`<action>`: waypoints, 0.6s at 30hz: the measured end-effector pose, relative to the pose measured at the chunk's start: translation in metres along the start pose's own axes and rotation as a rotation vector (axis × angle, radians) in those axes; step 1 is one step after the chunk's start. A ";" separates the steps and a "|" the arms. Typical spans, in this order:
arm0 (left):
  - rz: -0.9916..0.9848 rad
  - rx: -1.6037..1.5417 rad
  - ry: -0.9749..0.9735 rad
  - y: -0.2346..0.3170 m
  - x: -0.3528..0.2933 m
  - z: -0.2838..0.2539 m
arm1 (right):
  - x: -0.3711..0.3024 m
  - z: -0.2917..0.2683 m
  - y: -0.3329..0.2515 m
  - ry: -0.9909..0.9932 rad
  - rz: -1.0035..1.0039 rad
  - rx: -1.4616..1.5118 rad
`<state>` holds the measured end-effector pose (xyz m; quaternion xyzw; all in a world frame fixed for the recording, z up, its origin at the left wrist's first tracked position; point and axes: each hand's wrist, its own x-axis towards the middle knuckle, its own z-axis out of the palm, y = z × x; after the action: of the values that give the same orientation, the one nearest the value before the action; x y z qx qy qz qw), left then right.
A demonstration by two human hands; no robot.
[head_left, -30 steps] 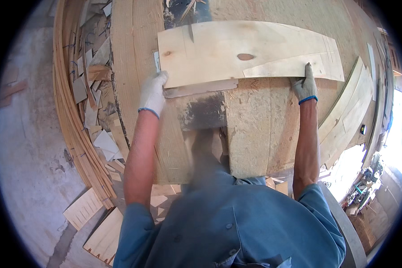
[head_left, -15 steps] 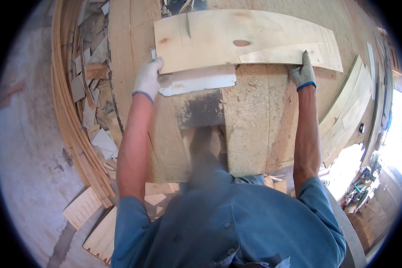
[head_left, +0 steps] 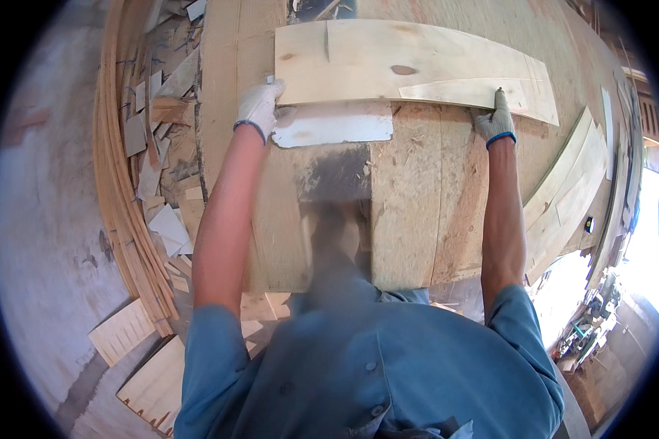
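Observation:
A long pale wood veneer sheet (head_left: 359, 62) with a dark oval knot lies across the far part of the wooden worktable (head_left: 406, 212). My left hand (head_left: 260, 106), in a white knit glove, is closed on its near left corner. Toward the other end, my right hand (head_left: 496, 121), gloved with a blue cuff, pinches the near edge with its thumb on top; its fingers are hidden underneath. A loose-looking split flap of veneer (head_left: 461, 89) shows beside that thumb. Partly under the sheet's near edge is a flat white piece (head_left: 337, 126).
Long thin wood strips (head_left: 117, 183) run along the left, beside scattered offcuts (head_left: 170, 228). More veneer sheets (head_left: 567, 190) lie on the right, with a small black-and-yellow object (head_left: 589, 224) near them. A dark recess (head_left: 337, 227) opens in the table's near side.
The view has shifted slightly, so the table's left side and my left hand appear farther right. Both hands keep hold of the veneer sheet, which has hardly moved against the table.

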<state>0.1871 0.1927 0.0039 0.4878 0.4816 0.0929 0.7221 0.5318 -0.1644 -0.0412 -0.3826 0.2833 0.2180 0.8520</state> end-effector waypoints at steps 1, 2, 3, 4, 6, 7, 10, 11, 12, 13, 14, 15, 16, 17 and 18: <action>0.004 0.010 0.005 0.000 0.002 0.001 | 0.001 0.001 0.000 0.009 -0.006 0.007; 0.031 0.004 0.020 -0.001 0.005 0.003 | 0.004 0.002 0.001 0.000 0.013 0.005; 0.057 -0.004 0.034 -0.003 0.006 0.005 | 0.006 0.002 0.000 -0.010 0.030 0.001; 0.082 -0.012 0.048 -0.004 0.008 0.007 | 0.007 0.000 -0.001 -0.020 0.046 -0.003; 0.143 0.208 0.179 -0.030 0.039 -0.012 | 0.006 0.002 0.002 -0.069 0.076 -0.020; 0.151 0.272 0.205 -0.032 0.043 -0.013 | 0.008 0.001 0.000 -0.090 0.079 -0.021; 0.116 0.367 0.235 -0.040 0.029 -0.010 | 0.002 -0.017 -0.003 -0.083 0.050 -0.018; 0.117 0.363 0.223 -0.049 0.023 -0.020 | -0.011 -0.022 0.001 -0.105 0.047 -0.049; 0.116 0.361 0.190 -0.051 0.010 -0.017 | -0.017 -0.037 -0.003 -0.116 0.075 -0.013; 0.105 0.284 0.182 -0.060 -0.009 -0.014 | -0.024 -0.053 -0.008 -0.126 0.078 -0.036; 0.091 0.211 0.170 -0.059 -0.037 -0.006 | -0.033 -0.070 -0.013 -0.132 0.080 -0.057; 0.100 0.173 0.127 -0.058 -0.061 -0.005 | -0.045 -0.082 -0.015 -0.108 0.072 -0.064; 0.109 0.133 0.089 -0.056 -0.082 -0.005 | -0.058 -0.089 -0.015 -0.086 0.067 -0.074; 0.121 0.093 0.051 -0.058 -0.097 -0.005 | -0.071 -0.094 -0.015 -0.067 0.061 -0.082; 0.127 0.074 0.065 -0.073 -0.104 -0.011 | -0.085 -0.097 -0.016 -0.068 0.048 -0.100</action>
<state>0.1004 0.0998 0.0084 0.5404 0.4762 0.1364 0.6801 0.4472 -0.2622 -0.0309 -0.4103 0.2522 0.2652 0.8353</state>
